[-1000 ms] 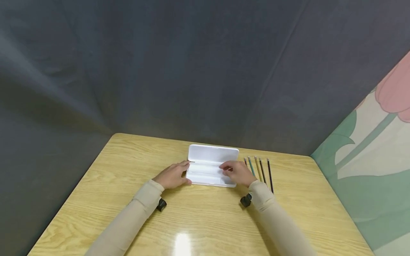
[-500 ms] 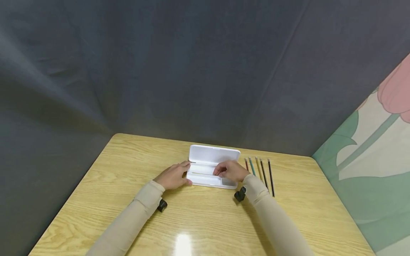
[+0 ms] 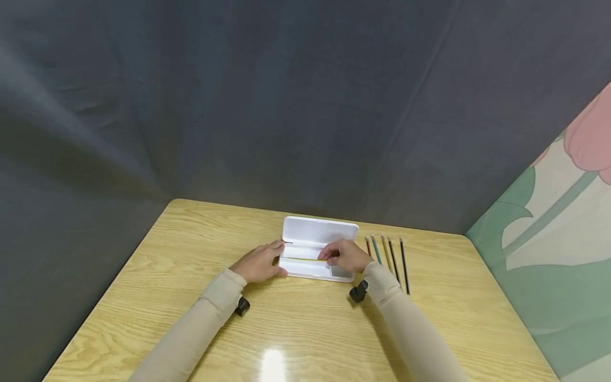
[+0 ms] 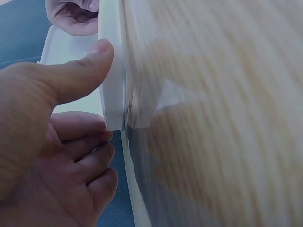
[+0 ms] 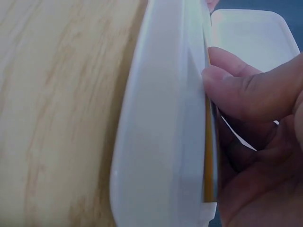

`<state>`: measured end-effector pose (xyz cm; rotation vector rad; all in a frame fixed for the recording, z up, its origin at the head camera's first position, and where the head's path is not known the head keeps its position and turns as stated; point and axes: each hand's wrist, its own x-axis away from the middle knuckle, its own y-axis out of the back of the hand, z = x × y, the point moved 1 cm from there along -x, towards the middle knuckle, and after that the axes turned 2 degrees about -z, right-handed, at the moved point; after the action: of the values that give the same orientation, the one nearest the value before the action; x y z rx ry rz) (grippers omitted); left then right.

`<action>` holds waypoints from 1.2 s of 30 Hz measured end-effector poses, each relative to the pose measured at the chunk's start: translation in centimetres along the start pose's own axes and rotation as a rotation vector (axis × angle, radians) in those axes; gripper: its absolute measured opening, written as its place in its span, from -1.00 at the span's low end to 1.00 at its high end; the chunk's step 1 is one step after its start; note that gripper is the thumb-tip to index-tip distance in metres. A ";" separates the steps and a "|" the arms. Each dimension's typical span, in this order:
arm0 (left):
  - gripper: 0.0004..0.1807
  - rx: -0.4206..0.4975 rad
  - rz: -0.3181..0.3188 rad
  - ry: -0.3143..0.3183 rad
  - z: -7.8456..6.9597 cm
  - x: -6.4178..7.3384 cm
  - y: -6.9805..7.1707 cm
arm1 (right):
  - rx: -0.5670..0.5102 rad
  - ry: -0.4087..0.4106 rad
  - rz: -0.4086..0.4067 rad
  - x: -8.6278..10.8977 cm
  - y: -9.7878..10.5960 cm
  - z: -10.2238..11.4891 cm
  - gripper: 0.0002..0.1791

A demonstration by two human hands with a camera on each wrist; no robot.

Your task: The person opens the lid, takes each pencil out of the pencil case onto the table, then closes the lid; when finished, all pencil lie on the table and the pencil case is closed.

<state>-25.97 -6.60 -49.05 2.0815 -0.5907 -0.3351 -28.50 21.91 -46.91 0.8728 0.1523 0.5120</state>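
A white pencil case (image 3: 305, 269) lies on the table with its lid (image 3: 320, 230) tipped back. My left hand (image 3: 258, 263) holds the case's left end, thumb at the front wall (image 4: 112, 94) and fingers at the end. Over the right half of the tray, my right hand (image 3: 346, 255) pinches a thin yellow pencil (image 5: 208, 156) between thumb and fingertips. In the head view the pencil lies lengthwise along the middle of the case, its right part hidden by the hand. A small compartment (image 3: 340, 272) shows at the case's front right.
Several pencils (image 3: 386, 250) lie side by side to the right of the case, eraser ends away from me, partly behind my right wrist. The wooden table (image 3: 305, 323) ends at a dark curtain (image 3: 286, 106) behind the case. A floral cloth (image 3: 563, 254) hangs at the right.
My right hand has moved left from the case's right end to further inside it. The yellow pencil now shows along the middle of the tray. My left hand stays on the left end.
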 end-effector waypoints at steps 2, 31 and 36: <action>-0.07 -0.009 0.001 0.001 -0.1 -0.1 -0.1 | -0.017 -0.019 -0.009 0.4 0.3 0.0 -0.79; -0.08 0.009 0.007 0.012 0.8 0.0 0.2 | 0.038 -0.627 -0.635 15.6 8.0 -11.1 -0.57; -0.08 0.012 0.001 0.009 0.8 -0.1 0.1 | 0.194 -0.605 -0.575 15.3 7.2 -12.1 -0.55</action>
<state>-26.44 -7.20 -49.36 2.0935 -0.5899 -0.3221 -21.88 41.61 -47.94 1.0841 -0.1050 -0.3159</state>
